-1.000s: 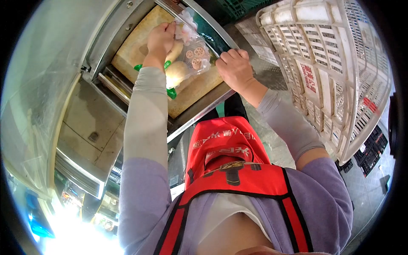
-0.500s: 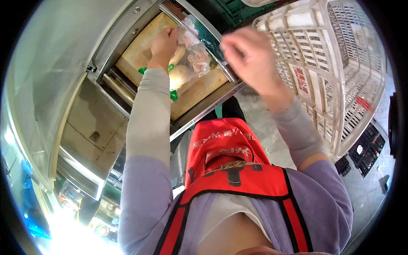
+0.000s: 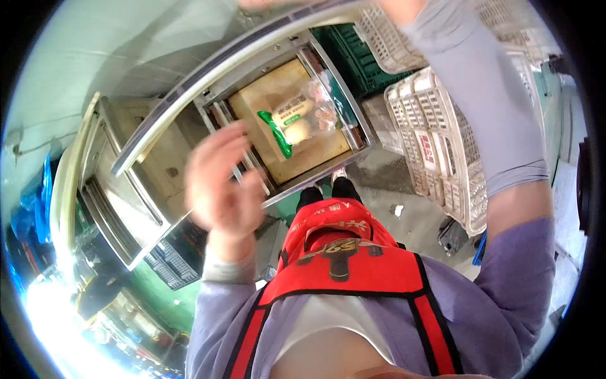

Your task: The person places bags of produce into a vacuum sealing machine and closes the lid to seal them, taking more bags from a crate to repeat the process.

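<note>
My left hand (image 3: 226, 180) is blurred by motion, with fingers apart and nothing seen in it. It hovers just left of an open metal chamber (image 3: 287, 192) with a yellowish base plate (image 3: 312, 165). On the plate lies a clear plastic bag (image 3: 291, 123) with printed text, green ends and pale, rounded contents; its other end rests towards the far-right side. My right hand (image 3: 399, 9) is raised at the top edge, mostly cut off, close to the end of a raised, curved lid (image 3: 208, 72). Whether it grips the lid is hidden.
White plastic crates (image 3: 435, 151) stand on the right, with a green crate (image 3: 353, 60) behind the chamber. A second metal chamber (image 3: 129, 215) lies on the left. Below it is a black crate (image 3: 170, 258). Blue plastic (image 3: 38, 202) hangs at far left.
My left hand has left the bag and moved back to the chamber's left. My right hand has risen to the top edge. The lid now slants lower across the view, which has shifted.
</note>
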Tool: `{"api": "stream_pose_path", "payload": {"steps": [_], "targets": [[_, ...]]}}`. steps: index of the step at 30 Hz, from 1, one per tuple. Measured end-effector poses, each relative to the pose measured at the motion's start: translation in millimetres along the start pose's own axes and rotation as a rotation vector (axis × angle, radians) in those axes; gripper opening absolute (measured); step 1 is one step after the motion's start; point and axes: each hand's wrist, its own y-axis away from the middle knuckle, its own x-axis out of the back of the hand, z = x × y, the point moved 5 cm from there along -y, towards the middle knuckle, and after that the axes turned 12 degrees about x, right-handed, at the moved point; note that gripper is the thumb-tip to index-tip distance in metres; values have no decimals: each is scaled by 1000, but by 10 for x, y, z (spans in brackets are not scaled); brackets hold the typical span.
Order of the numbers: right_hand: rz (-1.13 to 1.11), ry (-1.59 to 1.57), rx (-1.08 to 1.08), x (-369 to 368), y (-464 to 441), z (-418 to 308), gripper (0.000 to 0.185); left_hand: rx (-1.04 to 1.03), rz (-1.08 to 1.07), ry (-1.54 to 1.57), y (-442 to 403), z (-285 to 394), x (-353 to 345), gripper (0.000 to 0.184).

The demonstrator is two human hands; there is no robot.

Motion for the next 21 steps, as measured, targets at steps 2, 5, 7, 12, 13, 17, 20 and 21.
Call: {"api": "stream_pose_path", "payload": {"steps": [2,5,7,12,13,17,20,21], "targets": [[-12,112,-186,-156,177,-175,49,2,326,-39,-113,88,480,28],[-100,183,-239,-465,397,-22,61,219,293,-367,-380,-115,829,33],[-159,220,-287,-575,523,-129,67,448,13,-560,-376,-488,921,45],[-21,94,-449,-854,899,-193,67,652,-436,-958,222,-897,619,66],[-17,81,-512,-956,1005,-236,66,615,-471,-944,357,-872,576,66],[86,138,-624,-1383,1450,-402,61,781,-605,-878,984,-921,346,68],[57,236,-741,-1831,1760,-469,59,929,-603,-813,1510,-1102,135,81],[62,272,-766,-2011,1872,-456,60,937,-596,-808,1665,-1152,50,83]]}}
